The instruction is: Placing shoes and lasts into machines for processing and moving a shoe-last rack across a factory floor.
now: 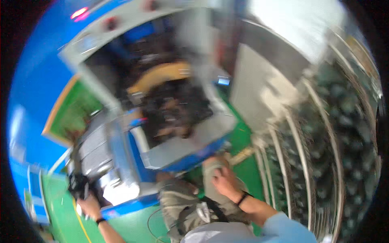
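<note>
At the lower left, my left hand (90, 206) is closed around something narrow and pale, too smeared to name. Just beyond it is a black object (79, 183), at the side of a bench corner with a bright white patch (118, 188). My right hand (226, 183) is held over my right knee, fingers loosely apart and with nothing seen in them. In front of me stands a grey and blue machine (182, 148) with a dark hollow, in which lies a blurred dark heap (176, 107). A curved yellow band (162, 75) crosses the hollow.
Tall pale rails (298, 158) with rows of dark pieces (324, 154) behind them fill the right side. A green panel with a tan edge (77, 107) is at the left. The floor (60, 194) is green, with a thin cable (150, 224) near my legs.
</note>
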The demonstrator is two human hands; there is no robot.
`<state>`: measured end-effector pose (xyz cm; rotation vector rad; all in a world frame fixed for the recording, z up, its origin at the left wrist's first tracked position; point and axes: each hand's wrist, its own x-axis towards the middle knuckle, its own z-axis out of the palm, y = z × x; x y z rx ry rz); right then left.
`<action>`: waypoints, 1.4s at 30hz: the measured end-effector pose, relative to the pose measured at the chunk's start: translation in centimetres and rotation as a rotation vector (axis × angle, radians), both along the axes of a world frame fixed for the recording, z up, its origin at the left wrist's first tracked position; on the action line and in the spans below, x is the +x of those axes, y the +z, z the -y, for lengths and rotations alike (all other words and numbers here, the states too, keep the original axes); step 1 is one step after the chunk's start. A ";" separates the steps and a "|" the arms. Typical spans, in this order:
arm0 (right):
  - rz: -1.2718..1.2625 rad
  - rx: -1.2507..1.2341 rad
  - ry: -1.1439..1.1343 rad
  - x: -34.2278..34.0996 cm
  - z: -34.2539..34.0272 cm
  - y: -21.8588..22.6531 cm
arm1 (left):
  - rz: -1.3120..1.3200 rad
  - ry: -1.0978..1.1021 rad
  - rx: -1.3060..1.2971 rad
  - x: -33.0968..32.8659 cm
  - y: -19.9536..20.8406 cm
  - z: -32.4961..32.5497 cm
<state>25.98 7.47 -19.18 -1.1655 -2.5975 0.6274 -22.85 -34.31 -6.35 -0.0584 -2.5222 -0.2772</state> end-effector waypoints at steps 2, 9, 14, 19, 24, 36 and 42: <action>-0.066 0.143 0.044 -0.4 -0.2 -0.7 | -0.163 0.054 -0.088 1.4 -0.5 -1.9; 0.323 -0.125 -0.032 -1.0 -0.3 1.8 | -0.009 0.147 -0.010 3.4 -0.6 -4.5; 0.416 -0.072 -0.057 -0.9 -0.6 -0.8 | 0.002 0.175 -0.044 3.6 -1.0 -4.0; 0.369 -0.098 0.074 0.1 -0.9 0.8 | -0.002 0.200 -0.037 3.4 -1.5 -4.5; 0.257 -0.056 0.076 0.5 -1.1 -0.6 | 0.013 0.196 -0.001 3.5 -0.9 -4.6; 0.201 0.072 0.108 0.0 -0.9 -0.7 | -0.076 0.179 0.034 3.9 -0.5 -5.0; 0.231 0.085 0.106 0.3 -1.2 -1.7 | -0.075 0.207 0.027 3.7 -0.6 -5.4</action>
